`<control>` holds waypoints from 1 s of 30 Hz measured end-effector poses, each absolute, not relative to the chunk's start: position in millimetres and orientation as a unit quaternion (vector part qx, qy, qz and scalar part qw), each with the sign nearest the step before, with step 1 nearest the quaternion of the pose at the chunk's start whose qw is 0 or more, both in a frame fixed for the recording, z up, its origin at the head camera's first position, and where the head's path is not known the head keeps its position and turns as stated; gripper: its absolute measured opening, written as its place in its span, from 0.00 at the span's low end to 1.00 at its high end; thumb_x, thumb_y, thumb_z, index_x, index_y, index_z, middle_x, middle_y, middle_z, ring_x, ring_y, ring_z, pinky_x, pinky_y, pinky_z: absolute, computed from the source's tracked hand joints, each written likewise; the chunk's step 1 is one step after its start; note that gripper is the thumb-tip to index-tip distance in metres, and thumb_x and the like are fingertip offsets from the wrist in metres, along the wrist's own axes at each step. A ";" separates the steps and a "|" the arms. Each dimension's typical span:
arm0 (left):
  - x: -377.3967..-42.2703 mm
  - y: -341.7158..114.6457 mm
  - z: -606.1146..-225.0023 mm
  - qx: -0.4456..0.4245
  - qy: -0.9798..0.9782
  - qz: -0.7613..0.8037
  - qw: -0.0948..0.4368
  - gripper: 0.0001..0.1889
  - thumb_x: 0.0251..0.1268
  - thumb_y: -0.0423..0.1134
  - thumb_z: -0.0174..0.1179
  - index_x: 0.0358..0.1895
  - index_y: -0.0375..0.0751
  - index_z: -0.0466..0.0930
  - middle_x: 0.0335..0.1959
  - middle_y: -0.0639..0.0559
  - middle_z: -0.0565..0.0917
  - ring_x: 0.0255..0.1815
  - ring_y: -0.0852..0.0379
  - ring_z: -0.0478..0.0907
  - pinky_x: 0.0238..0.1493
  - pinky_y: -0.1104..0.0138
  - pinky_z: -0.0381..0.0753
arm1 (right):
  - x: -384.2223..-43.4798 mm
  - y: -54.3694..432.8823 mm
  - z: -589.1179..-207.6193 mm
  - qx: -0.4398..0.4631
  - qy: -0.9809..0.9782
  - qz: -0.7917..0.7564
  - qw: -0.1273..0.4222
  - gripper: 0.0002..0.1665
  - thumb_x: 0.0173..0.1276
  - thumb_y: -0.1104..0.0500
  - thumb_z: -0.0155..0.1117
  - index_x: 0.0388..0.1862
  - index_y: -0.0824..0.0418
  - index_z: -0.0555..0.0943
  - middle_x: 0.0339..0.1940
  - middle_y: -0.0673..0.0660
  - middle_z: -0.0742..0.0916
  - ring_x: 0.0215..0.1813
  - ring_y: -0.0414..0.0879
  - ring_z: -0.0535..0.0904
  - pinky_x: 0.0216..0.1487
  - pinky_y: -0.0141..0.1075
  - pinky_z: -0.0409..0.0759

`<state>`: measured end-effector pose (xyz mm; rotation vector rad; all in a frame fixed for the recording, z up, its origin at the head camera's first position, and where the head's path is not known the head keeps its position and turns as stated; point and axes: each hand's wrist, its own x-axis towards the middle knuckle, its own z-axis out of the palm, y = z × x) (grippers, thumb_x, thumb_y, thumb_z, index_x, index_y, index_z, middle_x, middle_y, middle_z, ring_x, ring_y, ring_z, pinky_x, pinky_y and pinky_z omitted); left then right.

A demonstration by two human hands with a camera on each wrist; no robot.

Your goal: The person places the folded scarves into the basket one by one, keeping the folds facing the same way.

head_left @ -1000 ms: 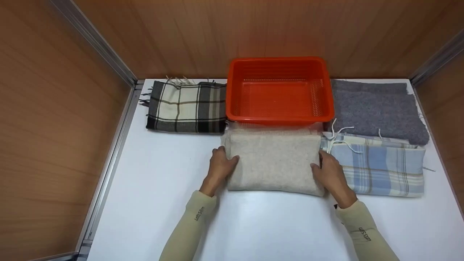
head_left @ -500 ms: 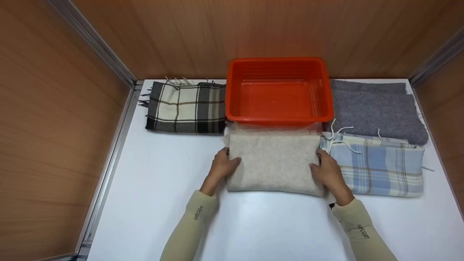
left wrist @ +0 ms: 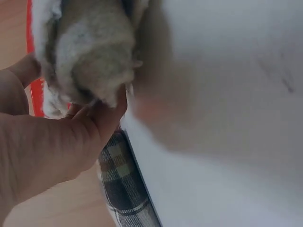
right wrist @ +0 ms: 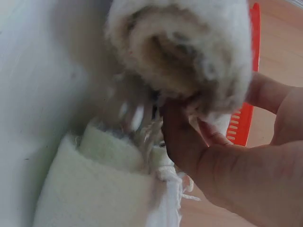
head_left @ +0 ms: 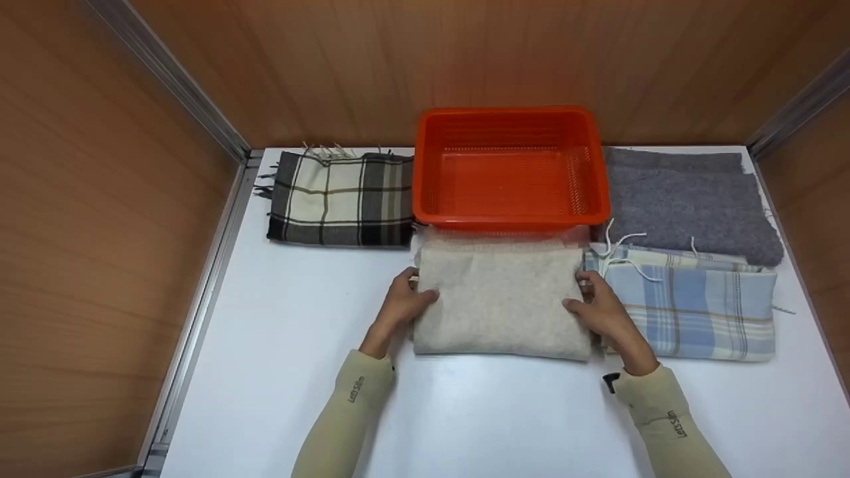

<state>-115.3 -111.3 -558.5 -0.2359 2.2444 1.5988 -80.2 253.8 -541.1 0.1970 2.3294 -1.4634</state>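
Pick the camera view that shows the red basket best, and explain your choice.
The head view: the whole rim and open inside of the red basket show. The left wrist view gives only red slivers behind the cloth; the right wrist view, a slotted strip, partly hidden by the cloth.

A: Your bare left hand point(head_left: 406, 305) grips, its thumb pointing inward, opposite bent fingers point(left wrist: 109, 116).
B: And your bare right hand point(head_left: 599, 309) mirrors it. Both your arms point(head_left: 332, 431), in pale khaki, close-fitting fabric sleeves point(head_left: 667, 415), reach forward, wrists point(head_left: 376, 340) exposed.
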 end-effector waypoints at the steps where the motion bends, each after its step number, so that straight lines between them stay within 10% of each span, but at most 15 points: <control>1: -115.4 -112.0 -557.9 -0.084 0.795 0.570 0.188 0.25 0.66 0.33 0.66 0.64 0.29 0.75 0.56 0.33 0.84 0.52 0.43 0.83 0.52 0.52 0.84 | -80.0 254.2 -541.4 0.071 0.825 -0.527 0.193 0.37 0.79 0.64 0.60 0.78 0.73 0.57 0.67 0.78 0.73 0.62 0.63 0.74 0.55 0.44 0.77; 15: -116.7 -119.1 -550.3 -0.093 0.759 0.612 0.202 0.16 0.64 0.30 0.66 0.55 0.33 0.78 0.45 0.39 0.88 0.38 0.52 0.83 0.38 0.62 0.82 | -79.4 253.4 -542.0 0.089 0.768 -0.610 0.177 0.30 0.74 0.71 0.62 0.70 0.70 0.62 0.54 0.63 0.85 0.43 0.39 0.81 0.43 0.33 0.81; 30: -119.9 -121.3 -538.6 -0.076 0.741 0.629 0.221 0.13 0.63 0.28 0.65 0.50 0.36 0.79 0.42 0.42 0.88 0.37 0.55 0.82 0.36 0.64 0.81 | -77.9 256.5 -528.1 0.064 0.764 -0.617 0.181 0.30 0.75 0.71 0.61 0.71 0.70 0.61 0.65 0.65 0.76 0.51 0.41 0.73 0.47 0.32 0.76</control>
